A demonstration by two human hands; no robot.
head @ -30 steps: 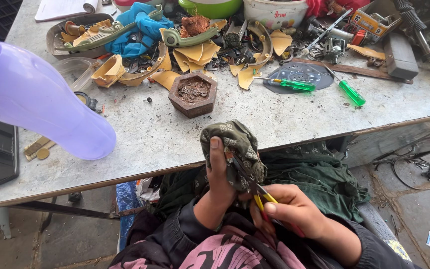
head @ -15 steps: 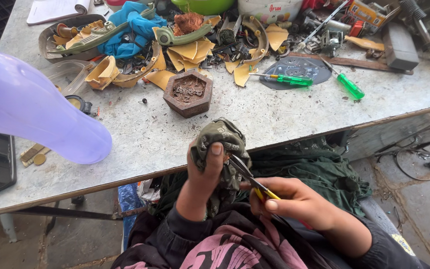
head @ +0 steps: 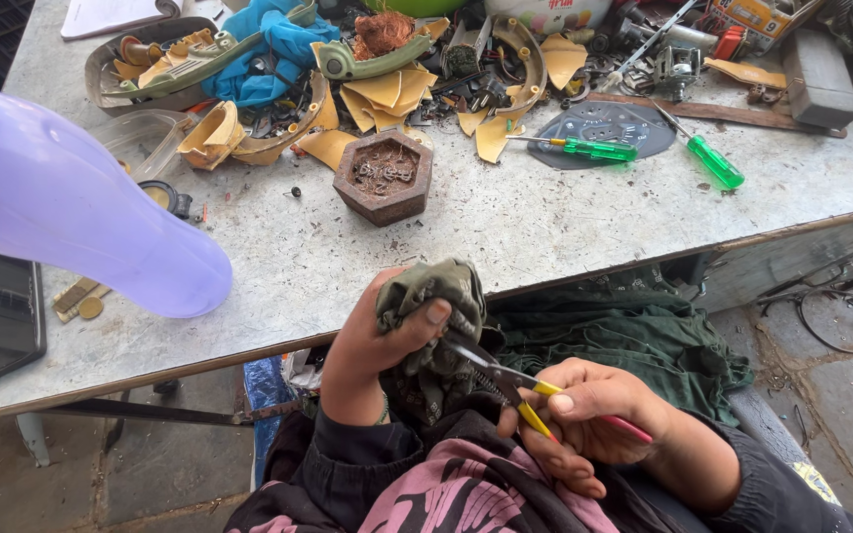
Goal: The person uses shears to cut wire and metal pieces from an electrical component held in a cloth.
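— At the far left of the grey worktop [head: 565, 237], what is lying there?

— A dark phone [head: 0, 318] lies flat near the table's front edge. Just beside it, a large pale purple plastic bottle [head: 71, 212] lies on its side and fills much of the left of the view.

— And moving toward the middle?

— A brown hexagonal block [head: 384, 178] with a hollow full of small bits sits on the table, with yellow and green plastic scraps [head: 377, 94] and blue cloth [head: 269, 49] heaped behind it.

— Where are the hands?

— Below the table's edge, over the person's lap. The left hand [head: 372, 341] is closed around a bunched olive-green cloth bundle [head: 431, 296], thumb pressed across its front. To its right, the right hand [head: 584, 415] grips the yellow-and-red handles of pliers [head: 505, 380]; their tips meet the bundle, though I cannot tell what they pinch.

— What is further right?

— Two green-handled screwdrivers [head: 713, 163] lie on the table beside a dark round plate [head: 604, 128].
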